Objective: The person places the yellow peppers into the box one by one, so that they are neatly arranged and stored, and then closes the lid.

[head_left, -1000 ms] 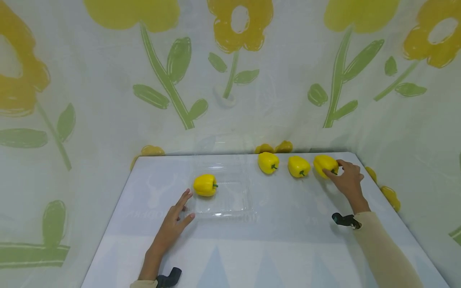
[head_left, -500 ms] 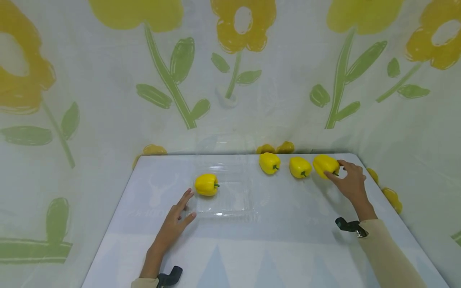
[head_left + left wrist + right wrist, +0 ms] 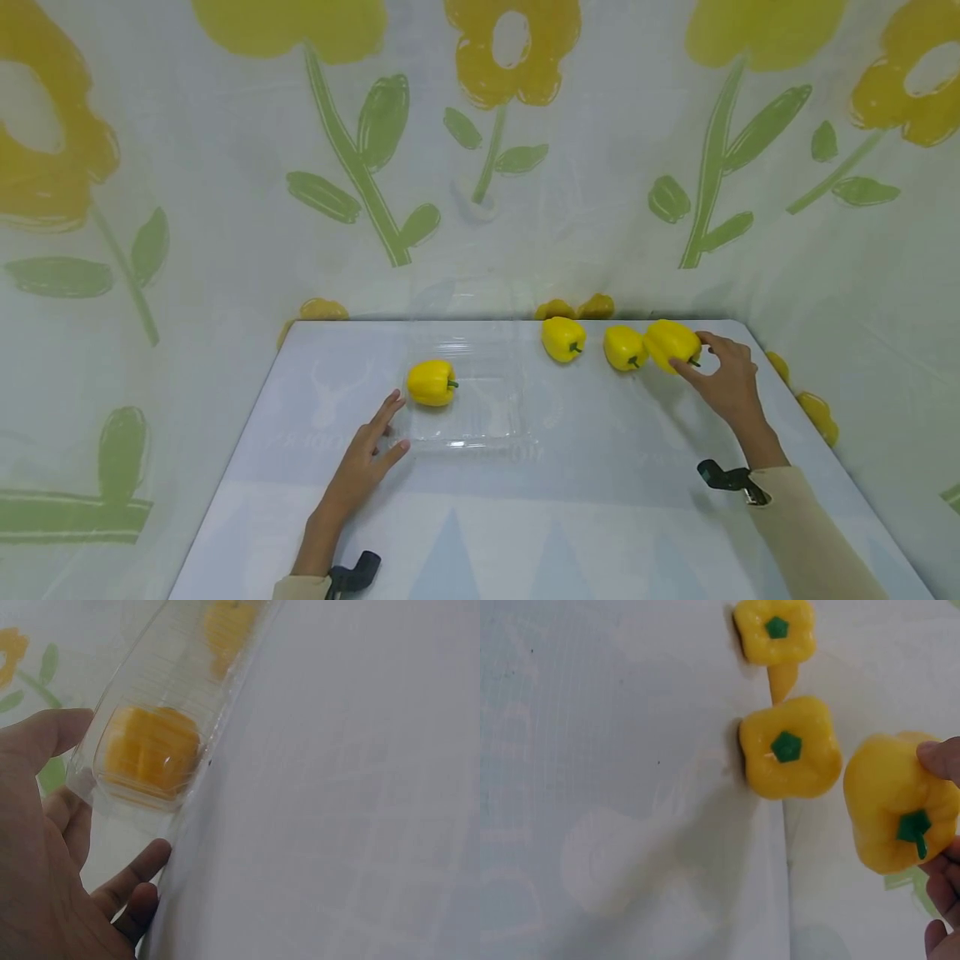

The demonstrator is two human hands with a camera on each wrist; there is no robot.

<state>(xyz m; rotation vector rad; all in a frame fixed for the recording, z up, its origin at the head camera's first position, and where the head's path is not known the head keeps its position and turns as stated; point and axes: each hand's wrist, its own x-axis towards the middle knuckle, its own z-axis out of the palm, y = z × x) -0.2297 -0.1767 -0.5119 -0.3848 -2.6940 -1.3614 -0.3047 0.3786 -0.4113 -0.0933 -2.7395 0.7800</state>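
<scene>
A yellow bell pepper (image 3: 672, 345) with a green stem is pinched between the thumb and fingers of my right hand (image 3: 726, 377). It is lifted off the table in the right wrist view. Another yellow bell pepper (image 3: 431, 383) lies in the left part of a clear plastic container (image 3: 487, 433). Beside that container's left edge is my left hand (image 3: 360, 467), fingers spread and fairly straight. In the left wrist view its thumb (image 3: 67, 727) and a finger touch the container's clear wall. Two more peppers, a middle one (image 3: 625, 347) and a left one (image 3: 563, 339), sit near the table's back edge.
The clear lid of the container stands raised at the back, hard to see against the cloth. A white patterned table (image 3: 585, 475) bears everything. Flower-printed cloth (image 3: 570, 208) hangs close behind and along both sides. Each wrist wears a small black camera (image 3: 356, 572).
My right hand has lifted its pepper and shifted it slightly left, towards the middle pepper. The left hand stays by the container. The whole head view has drifted slightly.
</scene>
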